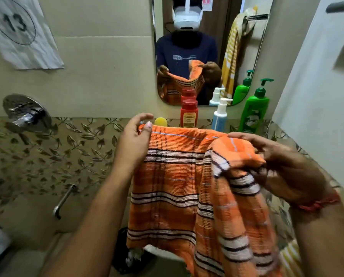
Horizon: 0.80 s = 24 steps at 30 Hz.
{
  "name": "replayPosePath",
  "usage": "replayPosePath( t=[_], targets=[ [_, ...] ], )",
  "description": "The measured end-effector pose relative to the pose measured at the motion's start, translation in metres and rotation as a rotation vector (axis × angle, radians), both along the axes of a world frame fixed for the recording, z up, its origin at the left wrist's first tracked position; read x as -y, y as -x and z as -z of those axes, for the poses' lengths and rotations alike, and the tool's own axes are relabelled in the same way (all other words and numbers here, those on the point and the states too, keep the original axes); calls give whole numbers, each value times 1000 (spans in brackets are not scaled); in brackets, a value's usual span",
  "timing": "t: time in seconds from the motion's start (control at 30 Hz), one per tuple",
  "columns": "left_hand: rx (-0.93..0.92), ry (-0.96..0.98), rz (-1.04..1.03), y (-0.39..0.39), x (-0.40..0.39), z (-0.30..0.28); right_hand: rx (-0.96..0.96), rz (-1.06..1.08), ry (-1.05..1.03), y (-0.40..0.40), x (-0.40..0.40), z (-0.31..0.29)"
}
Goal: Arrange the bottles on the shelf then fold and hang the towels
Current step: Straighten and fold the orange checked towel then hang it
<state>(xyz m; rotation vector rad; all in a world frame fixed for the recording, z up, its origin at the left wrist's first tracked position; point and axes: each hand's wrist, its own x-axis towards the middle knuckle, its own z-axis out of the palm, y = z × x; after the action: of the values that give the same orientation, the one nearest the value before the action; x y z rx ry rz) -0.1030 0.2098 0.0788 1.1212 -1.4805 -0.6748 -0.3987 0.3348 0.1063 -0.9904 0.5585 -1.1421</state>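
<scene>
An orange towel [173, 176] with white and dark stripes hangs in front of me, held up by both hands. My left hand [133, 140] pinches its top left corner. My right hand [283, 166] grips the bunched top right part, which is folded over toward the middle. Behind the towel, bottles stand in a row under the mirror: a red bottle [189, 113], a white-and-blue pump bottle [220, 115] and a green pump bottle [254, 108]. A yellow cap [160, 121] peeks over the towel's top edge.
A mirror [207, 47] on the wall reflects me, the towel and a yellow striped towel on a rail. A chrome mixer tap [26, 113] and a spout [64, 200] stick out at the left. A paper marked 13 [19, 31] hangs top left. A white wall is at the right.
</scene>
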Motion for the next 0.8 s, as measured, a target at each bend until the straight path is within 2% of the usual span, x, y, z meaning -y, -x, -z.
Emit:
replayPosePath(
  t=[0.03, 0.1, 0.17, 0.27, 0.3, 0.33, 0.47, 0.57, 0.6, 0.7, 0.8],
  targets=[
    [-19, 0, 47, 6, -1, -1, -68, -6, 44, -4, 0, -1],
    [-67, -20, 155, 18, -4, -2, -368, 86, 168, -17, 4, -5],
    [-62, -36, 270, 31, -8, -3, -803, 271, 326, -35, 10, -9],
    [31, -41, 403, 46, -15, 0, -1512, 655, 626, -59, 20, -13],
    [16, -65, 453, 49, -16, 2, -1665, 725, 697, -66, 22, -12],
    [-25, -101, 502, 51, -19, 2, -1715, 761, 732, -70, 25, -9],
    [-146, -207, 621, 51, -23, 3, -1616, 796, 773, -78, 37, -6],
    [-275, -300, 725, 47, -26, 4, -1693, 751, 769, -81, 43, -3],
    [-261, -312, 743, 46, -27, 4, -1717, 757, 769, -82, 44, -3],
    [-68, -235, 660, 46, -32, 5, -1778, 790, 768, -86, 48, -2],
    [-105, -196, 623, 42, -31, 4, -1695, 734, 737, -81, 49, -2]
  ],
)
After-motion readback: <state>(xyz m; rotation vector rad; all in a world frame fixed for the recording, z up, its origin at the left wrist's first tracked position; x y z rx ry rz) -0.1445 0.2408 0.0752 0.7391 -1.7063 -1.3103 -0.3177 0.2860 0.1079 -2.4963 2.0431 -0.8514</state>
